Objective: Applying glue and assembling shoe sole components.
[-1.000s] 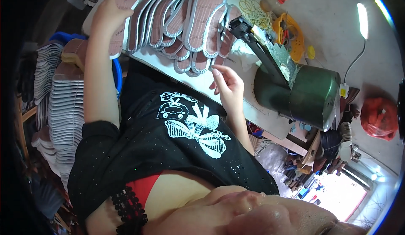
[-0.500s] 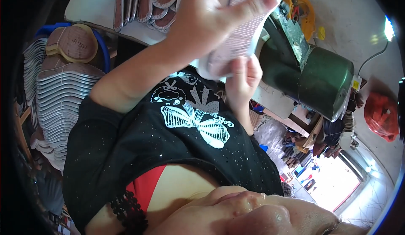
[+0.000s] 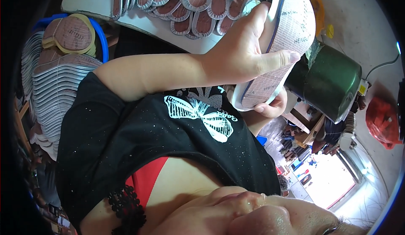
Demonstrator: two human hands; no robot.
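Note:
A shoe insole [image 3: 270,82] with a pinkish, grid-lined face and a pale rim is held up, tilted, in front of my chest. My left hand [image 3: 247,53] is closed on its middle, the thumb lying across the lined face and the other fingers mostly hidden behind. Lower down, my right hand [image 3: 273,105] grips the narrow end, its thumb at the edge and its remaining fingers partly hidden by the insole. Beyond my left forearm, several brown insoles [image 3: 202,0] with gathered white edges lie overlapping on a white table [image 3: 78,0].
At the left, tied stacks of insoles [image 3: 63,93] stand by a blue rim [image 3: 105,45]. On the right sits a machine with a rounded green housing [image 3: 331,81], near a yellow basket [image 3: 317,7]. A red plastic bag [image 3: 382,114] is at the far right.
Both hands have shifted right and downward with the insole. More of the insoles on the table show now. The grip of both hands stays on the insole.

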